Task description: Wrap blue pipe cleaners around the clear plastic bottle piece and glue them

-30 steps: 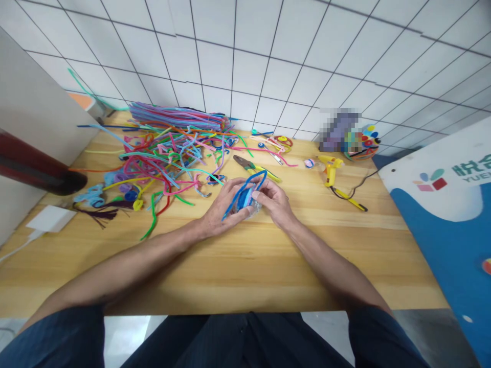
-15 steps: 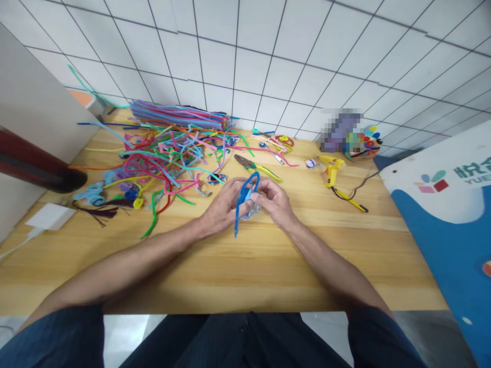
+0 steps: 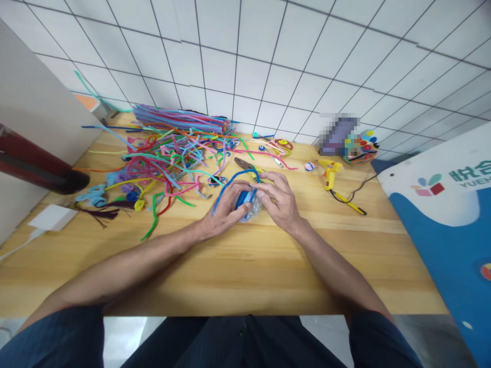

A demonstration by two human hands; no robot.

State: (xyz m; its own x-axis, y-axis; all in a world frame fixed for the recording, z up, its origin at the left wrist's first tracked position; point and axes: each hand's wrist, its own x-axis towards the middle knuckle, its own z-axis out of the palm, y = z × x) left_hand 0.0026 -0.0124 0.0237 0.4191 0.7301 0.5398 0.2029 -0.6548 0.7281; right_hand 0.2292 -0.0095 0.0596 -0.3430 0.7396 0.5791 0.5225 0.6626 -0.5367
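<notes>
Both hands on small clear ball (image 3: 251, 210) on bench (image 3: 245, 266), just in front of pliers (image 3: 249, 167). Left hand (image 3: 224, 212) grip and right hand (image 3: 282, 202) grip pinching blue pipe cleaner (image 3: 233, 180) around it.

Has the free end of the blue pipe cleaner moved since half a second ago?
Yes. The blue pipe cleaner now arcs up and left toward the pliers; before, it hung toward the table's near edge.

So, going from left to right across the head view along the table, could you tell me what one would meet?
White block → loose tangle of pipe cleaners → left hand → blue pipe cleaner piece held between both hands → right hand → yellow glue gun → blue and white board.
</notes>
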